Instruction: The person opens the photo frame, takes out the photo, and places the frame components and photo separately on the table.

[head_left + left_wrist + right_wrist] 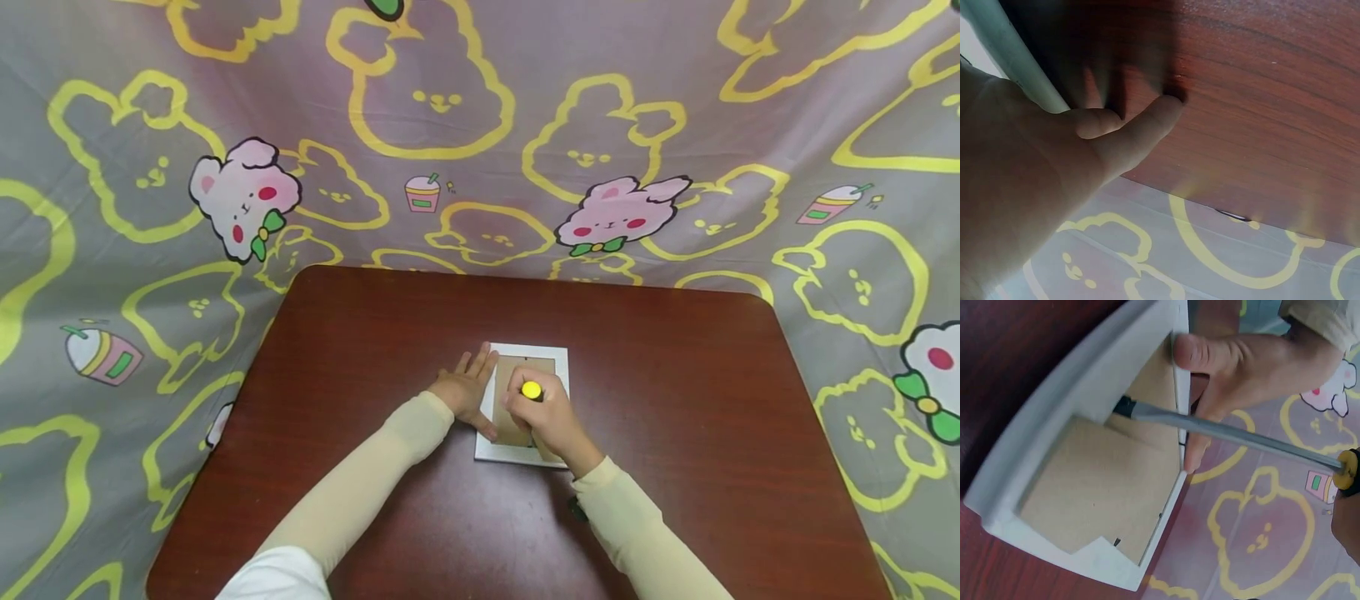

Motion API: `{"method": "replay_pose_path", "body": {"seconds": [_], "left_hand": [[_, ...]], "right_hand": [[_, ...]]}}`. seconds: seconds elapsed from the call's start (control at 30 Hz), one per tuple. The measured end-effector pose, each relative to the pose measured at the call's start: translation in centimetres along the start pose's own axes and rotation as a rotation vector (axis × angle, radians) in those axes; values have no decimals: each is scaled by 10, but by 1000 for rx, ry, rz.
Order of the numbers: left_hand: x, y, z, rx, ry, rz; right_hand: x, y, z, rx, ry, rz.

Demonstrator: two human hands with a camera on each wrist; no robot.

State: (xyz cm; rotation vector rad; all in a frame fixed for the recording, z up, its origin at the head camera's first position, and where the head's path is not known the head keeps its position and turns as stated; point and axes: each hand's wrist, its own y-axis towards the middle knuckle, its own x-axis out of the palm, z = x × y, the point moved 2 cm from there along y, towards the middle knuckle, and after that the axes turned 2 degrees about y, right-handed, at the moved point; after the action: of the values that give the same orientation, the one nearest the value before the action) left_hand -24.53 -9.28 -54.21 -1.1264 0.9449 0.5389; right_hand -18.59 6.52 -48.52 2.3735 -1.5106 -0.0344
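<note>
A white picture frame [525, 455] lies face down on the table, its brown backing board [1097, 487] showing. My right hand [551, 417] grips a screwdriver [1235, 434] by its yellow and black handle. The screwdriver stands nearly upright over the frame. Its dark tip meets the edge between board and border, beside one of the frame's long sides, in the right wrist view. My left hand [465, 392] rests along the frame's left side, fingers spread, with the thumb [1194, 353] over the border. In the left wrist view, two fingers [1141, 131] reach past the frame's edge toward the tabletop.
The dark red-brown wooden table [360, 358] has rounded corners. A grey-pink curtain [480, 183] with yellow outlined animals hangs close behind and beside it. Small dark tabs [1117, 542] sit along the backing board's edge.
</note>
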Motion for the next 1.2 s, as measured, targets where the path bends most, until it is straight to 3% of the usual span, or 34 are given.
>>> {"method": "replay_pose_path", "body": {"seconds": [0.2,0.4,0.6,0.67,0.73,0.87,0.93,1.07,1.2], "left_hand": [[0,1,-1,4,5,9],[2,2,-1,10,18,13],[1,1,-1,5,28,10],[1,1,-1,5,27,10],[1,0,0,8,24,7],[1,-1,0,5,10,5],[2,-1,0,0,11,9],[3,0,1,2,26,9],[3,1,0,-3,25,5]], "right_hand": [[8,-11,-4,-21,-96,2],[16,-23,-5,-114,-216,0],[23,-29,-4,-173,-254,-37],[24,-29,-4,-220,-298,-5],[23,-28,-6,-324,-351,29],[18,-24,-9,-622,-519,91],[14,-22,-8,-723,-660,117],[3,-28,3,-761,-967,188],[-6,-39,18,-727,-1095,193]]}}
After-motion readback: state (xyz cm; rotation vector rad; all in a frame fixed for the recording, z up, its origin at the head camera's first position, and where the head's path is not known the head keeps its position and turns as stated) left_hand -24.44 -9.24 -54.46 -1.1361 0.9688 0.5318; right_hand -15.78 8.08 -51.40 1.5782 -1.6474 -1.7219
